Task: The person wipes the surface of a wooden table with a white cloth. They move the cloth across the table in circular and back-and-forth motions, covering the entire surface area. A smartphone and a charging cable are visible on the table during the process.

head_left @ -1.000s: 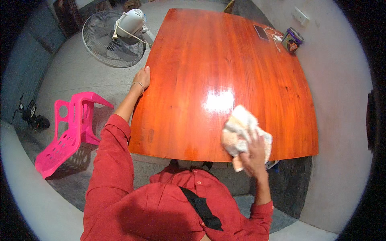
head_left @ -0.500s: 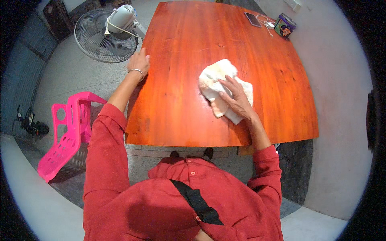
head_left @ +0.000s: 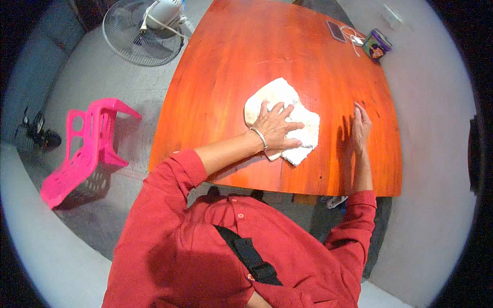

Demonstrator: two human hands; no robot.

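Observation:
A crumpled white cloth (head_left: 272, 97) lies spread on the reddish-brown wooden table (head_left: 215, 87), near the middle. My left hand (head_left: 277, 127) rests on it with fingers spread, pressing it from above; a bracelet circles that wrist. To the right of the cloth, my right hand (head_left: 361, 126) is raised a little over the tabletop, edge-on. Its fingers point away from me, stretched out, with nothing in them, and its shadow falls on the wood.
At the table's far right lie a phone (head_left: 336, 31), a white cable with charger (head_left: 354, 38) and a dark patterned tin (head_left: 377, 46). A fan (head_left: 144, 36) stands off the far left edge. A pink plastic chair (head_left: 92, 138) is at left. A wall borders the right side.
My right hand has let go of the cloth and moved right. My left hand has come from the table's left edge onto the cloth. The view has shifted slightly.

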